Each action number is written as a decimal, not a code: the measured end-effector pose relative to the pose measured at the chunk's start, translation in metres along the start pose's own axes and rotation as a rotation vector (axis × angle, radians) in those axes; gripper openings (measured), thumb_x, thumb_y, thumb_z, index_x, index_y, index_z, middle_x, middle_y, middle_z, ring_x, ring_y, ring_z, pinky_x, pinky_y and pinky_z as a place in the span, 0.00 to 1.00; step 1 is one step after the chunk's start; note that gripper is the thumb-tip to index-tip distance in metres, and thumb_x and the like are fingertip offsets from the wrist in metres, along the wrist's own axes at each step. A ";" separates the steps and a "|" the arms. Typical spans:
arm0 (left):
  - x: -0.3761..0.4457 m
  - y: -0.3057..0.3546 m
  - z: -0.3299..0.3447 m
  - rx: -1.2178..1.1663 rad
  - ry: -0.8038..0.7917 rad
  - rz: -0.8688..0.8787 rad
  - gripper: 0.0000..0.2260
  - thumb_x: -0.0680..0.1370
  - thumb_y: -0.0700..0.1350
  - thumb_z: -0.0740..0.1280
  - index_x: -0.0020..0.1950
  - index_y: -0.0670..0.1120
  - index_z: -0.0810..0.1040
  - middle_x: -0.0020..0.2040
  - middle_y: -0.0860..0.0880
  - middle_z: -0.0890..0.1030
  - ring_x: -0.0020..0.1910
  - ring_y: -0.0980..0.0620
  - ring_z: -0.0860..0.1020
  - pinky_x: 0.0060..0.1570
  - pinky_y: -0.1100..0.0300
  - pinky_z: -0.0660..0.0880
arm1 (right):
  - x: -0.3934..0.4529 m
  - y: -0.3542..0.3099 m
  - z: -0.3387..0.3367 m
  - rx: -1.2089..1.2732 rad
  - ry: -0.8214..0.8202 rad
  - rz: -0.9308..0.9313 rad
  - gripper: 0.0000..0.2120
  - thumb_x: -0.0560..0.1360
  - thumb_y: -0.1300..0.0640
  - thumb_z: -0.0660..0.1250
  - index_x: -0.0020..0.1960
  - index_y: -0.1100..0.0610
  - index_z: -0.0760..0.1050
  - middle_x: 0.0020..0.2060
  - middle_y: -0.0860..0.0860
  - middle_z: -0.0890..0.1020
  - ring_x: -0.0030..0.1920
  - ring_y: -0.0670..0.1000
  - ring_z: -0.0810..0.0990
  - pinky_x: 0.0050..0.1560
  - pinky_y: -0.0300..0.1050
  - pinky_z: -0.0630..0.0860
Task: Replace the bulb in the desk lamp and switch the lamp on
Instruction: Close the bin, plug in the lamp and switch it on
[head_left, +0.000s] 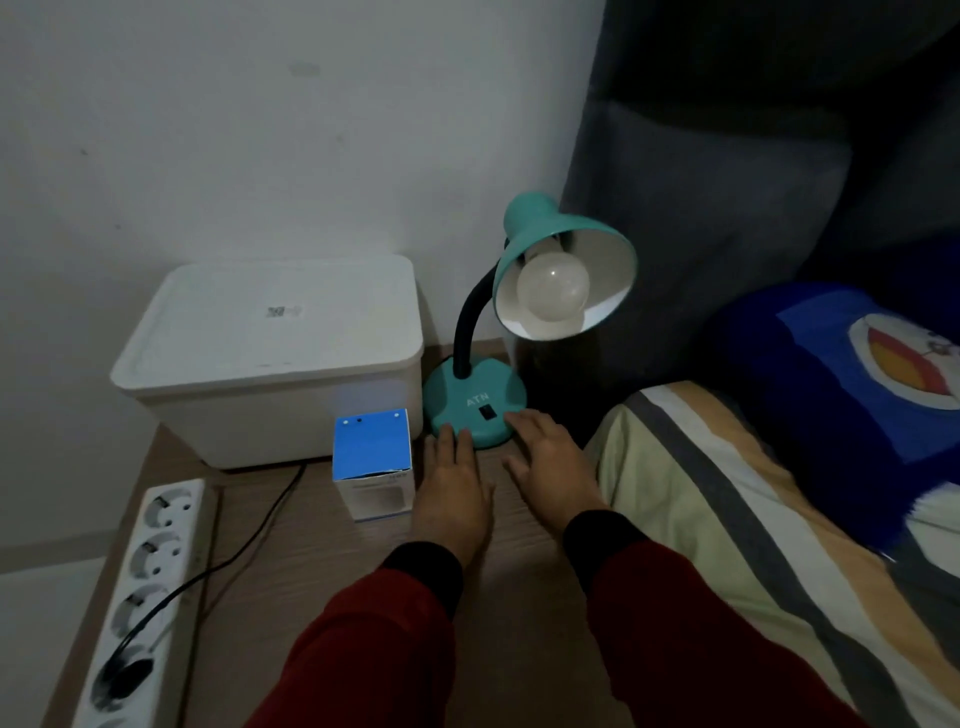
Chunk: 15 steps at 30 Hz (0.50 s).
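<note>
1. Teal desk lamp (475, 402): round base marked ATN, black rocker switch (486, 412), dark gooseneck, shade tilted toward the camera; white globe bulb (553, 291) seated inside, unlit.
2. Lamp stands at the back right of the wooden bedside table (322, 566). Left hand (454, 480) lies flat, fingers straight, tips touching the base's front rim. Right hand (553, 465) spread, fingertips at the base's right edge; neither holds anything.
3. Blue-topped bulb box (373, 470) just left of the left hand; white lidded bin (275, 358) behind it; power strip (145, 587) with black cord at the table's left edge. Striped bedding (727, 519) to the right.
</note>
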<state>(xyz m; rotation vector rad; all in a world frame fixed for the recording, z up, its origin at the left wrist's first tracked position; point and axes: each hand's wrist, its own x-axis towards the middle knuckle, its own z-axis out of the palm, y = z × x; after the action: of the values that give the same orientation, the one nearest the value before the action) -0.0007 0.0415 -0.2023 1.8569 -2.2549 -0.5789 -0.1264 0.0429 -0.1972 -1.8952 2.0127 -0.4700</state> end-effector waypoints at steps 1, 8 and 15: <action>-0.001 -0.003 0.007 -0.013 0.021 0.019 0.31 0.80 0.49 0.58 0.77 0.43 0.46 0.78 0.43 0.47 0.78 0.44 0.47 0.76 0.56 0.49 | 0.001 0.003 0.006 -0.008 0.015 -0.014 0.25 0.77 0.57 0.63 0.73 0.54 0.64 0.71 0.54 0.67 0.69 0.56 0.68 0.70 0.47 0.66; -0.005 -0.020 0.038 -0.009 0.217 0.065 0.29 0.77 0.52 0.50 0.76 0.42 0.58 0.77 0.42 0.58 0.75 0.42 0.60 0.71 0.52 0.54 | 0.011 0.015 0.034 -0.022 0.193 -0.104 0.23 0.72 0.56 0.67 0.68 0.53 0.72 0.65 0.59 0.74 0.56 0.61 0.76 0.55 0.55 0.78; -0.006 -0.020 0.038 -0.046 0.236 0.087 0.28 0.78 0.50 0.55 0.77 0.45 0.54 0.78 0.46 0.53 0.77 0.47 0.53 0.72 0.57 0.48 | 0.013 0.018 0.045 -0.048 0.281 -0.104 0.23 0.74 0.51 0.57 0.68 0.49 0.71 0.63 0.57 0.75 0.53 0.58 0.76 0.50 0.49 0.79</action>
<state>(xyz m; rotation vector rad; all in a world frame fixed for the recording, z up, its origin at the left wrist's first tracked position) 0.0051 0.0514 -0.2444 1.6964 -2.1373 -0.3734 -0.1224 0.0305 -0.2462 -2.0682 2.1179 -0.7598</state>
